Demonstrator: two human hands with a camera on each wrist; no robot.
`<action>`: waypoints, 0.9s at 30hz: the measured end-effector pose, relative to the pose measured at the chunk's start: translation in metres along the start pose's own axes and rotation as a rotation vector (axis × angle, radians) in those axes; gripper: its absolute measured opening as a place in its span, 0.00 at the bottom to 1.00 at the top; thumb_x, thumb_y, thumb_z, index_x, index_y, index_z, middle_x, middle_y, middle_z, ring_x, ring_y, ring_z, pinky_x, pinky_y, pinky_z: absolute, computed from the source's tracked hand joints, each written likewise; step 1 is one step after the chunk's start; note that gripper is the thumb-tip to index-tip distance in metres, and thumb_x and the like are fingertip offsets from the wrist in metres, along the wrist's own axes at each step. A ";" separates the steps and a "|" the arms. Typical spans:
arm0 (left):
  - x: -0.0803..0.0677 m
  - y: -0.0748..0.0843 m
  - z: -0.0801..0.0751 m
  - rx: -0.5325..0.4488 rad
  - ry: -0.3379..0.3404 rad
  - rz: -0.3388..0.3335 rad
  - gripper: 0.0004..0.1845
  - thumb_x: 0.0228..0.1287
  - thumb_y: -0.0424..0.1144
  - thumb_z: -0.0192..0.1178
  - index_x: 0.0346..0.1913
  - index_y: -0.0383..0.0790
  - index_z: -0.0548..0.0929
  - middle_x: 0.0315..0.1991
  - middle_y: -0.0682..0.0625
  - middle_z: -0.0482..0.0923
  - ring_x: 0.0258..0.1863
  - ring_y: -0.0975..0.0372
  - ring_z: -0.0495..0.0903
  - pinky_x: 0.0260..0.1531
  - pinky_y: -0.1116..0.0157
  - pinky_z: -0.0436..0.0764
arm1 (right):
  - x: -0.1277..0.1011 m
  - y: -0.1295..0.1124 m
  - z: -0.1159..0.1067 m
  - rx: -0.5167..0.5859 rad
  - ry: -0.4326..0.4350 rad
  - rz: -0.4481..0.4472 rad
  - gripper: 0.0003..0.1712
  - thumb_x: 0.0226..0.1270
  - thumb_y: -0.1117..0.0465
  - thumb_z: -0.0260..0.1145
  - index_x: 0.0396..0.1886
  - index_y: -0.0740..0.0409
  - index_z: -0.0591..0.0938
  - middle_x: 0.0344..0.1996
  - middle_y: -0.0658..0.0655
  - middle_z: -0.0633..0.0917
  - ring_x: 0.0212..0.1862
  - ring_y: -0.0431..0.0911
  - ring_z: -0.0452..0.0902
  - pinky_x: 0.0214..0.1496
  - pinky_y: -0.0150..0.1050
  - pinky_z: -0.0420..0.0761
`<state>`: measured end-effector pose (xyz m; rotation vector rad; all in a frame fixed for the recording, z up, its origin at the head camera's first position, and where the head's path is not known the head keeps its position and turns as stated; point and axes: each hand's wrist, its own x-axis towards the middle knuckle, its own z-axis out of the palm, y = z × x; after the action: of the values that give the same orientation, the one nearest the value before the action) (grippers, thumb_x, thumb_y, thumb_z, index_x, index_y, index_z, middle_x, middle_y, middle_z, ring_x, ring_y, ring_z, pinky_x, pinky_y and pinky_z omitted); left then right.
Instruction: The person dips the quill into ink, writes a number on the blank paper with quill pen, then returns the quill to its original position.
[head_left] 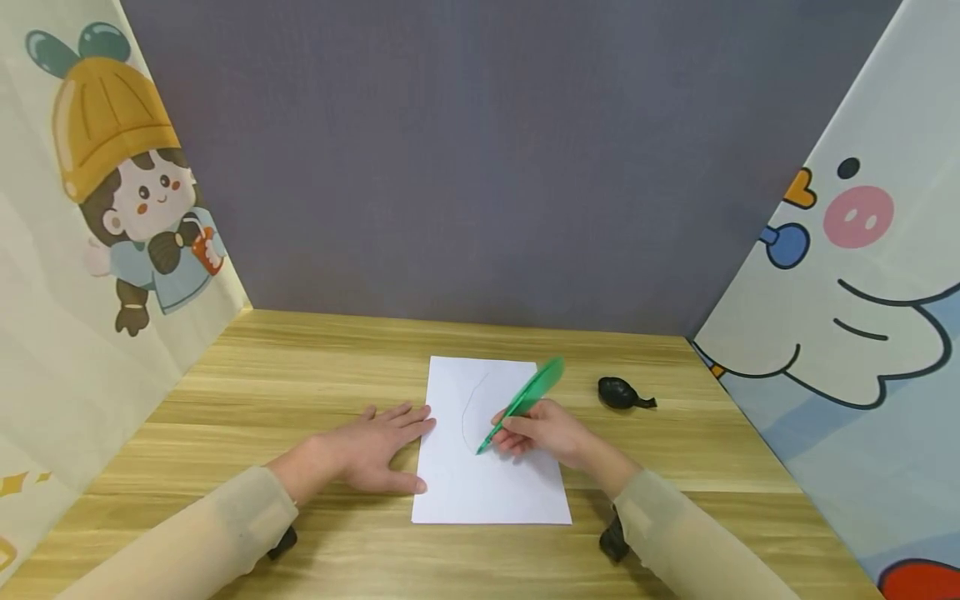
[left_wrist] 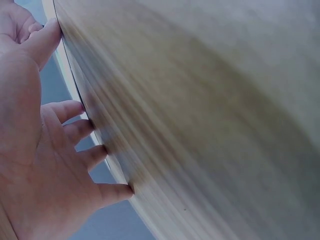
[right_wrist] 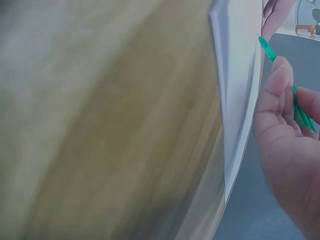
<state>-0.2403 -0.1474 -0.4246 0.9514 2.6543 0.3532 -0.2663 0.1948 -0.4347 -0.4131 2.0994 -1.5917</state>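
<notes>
A person sat at a wooden table (head_left: 247, 392) between cartoon-printed side panels, drawing. The left hand (head_left: 371, 450) lay flat, fingers straight and slightly spread, their tips on the left edge of the paper (head_left: 491, 492) near the table's middle; the wrist view showed the left fingers (left_wrist: 75, 130) splayed against the wood. A thin curved line (head_left: 468, 412) ran down the sheet's upper half. The right hand (head_left: 543, 433) pinched a green pen (head_left: 525, 400) between thumb and curled fingers, tip touching the paper at the line's lower end, barrel leaning up and away to the right. A small black object (head_left: 621, 392) lay on the table just right of the sheet, well clear of both hands. The risk looked plain: only fingertips held the sheet, so a firm stroke toward the right could drag it loose and skew the line. The right palm rested low on the paper and might smear fresh ink.
</notes>
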 end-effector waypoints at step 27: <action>-0.001 0.002 -0.001 0.005 -0.008 0.008 0.54 0.73 0.73 0.61 0.89 0.45 0.59 0.91 0.46 0.50 0.90 0.42 0.48 0.82 0.25 0.52 | -0.015 0.002 -0.011 0.002 -0.031 -0.003 0.21 0.86 0.65 0.59 0.65 0.80 0.79 0.45 0.62 0.93 0.44 0.43 0.90 0.49 0.35 0.91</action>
<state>-0.2385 -0.1466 -0.4230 0.9627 2.6458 0.3445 -0.2591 0.2119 -0.4314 -0.4376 2.0754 -1.5790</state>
